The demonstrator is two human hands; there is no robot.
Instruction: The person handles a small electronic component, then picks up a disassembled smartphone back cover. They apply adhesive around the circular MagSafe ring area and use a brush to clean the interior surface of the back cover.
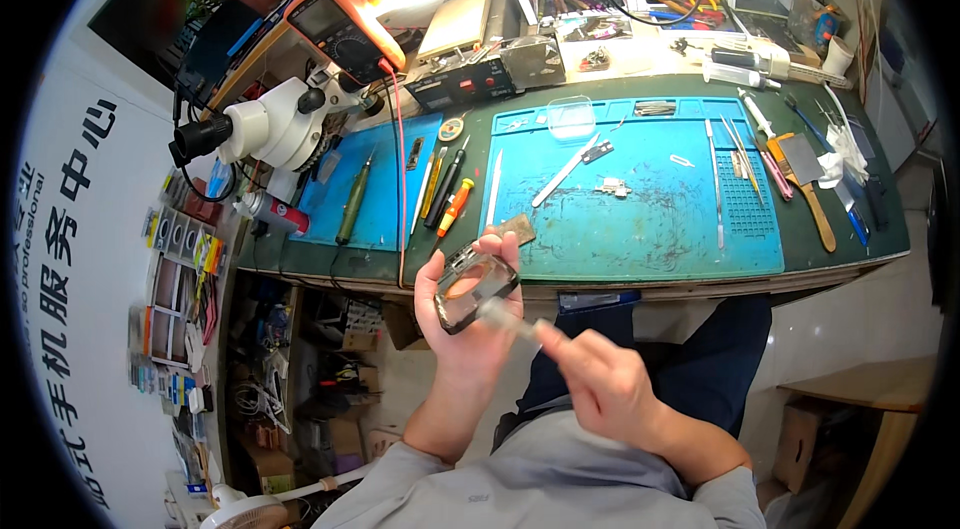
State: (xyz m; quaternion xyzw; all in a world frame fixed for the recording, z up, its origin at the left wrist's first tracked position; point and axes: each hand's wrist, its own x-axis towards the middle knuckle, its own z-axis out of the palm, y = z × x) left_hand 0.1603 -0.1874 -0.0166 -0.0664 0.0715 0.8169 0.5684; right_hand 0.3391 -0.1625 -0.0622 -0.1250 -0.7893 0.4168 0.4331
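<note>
My left hand (462, 334) holds up an opened phone housing (470, 294), dark and rectangular with a see-through middle, its fingers curled round the back and sides. My right hand (590, 384) pinches a slim pale tool (515, 322), blurred by motion, with its tip at the housing's lower part; I cannot make out what it is. Just beyond the housing a small brownish flat piece (515, 229) lies at the front of the blue mat (630, 239). A small silvery part (612, 187), a clear plastic box (571, 117) and a long metal tool (555, 184) lie on that mat.
Microscope (255, 134), orange multimeter (345, 29) and spray can (275, 212) stand at left. An orange screwdriver (455, 204) lies left of the mat; tweezers (743, 154), brushes and a scraper (800, 159) lie right. A bench power unit (460, 79) sits behind. A fan (245, 509) is low left.
</note>
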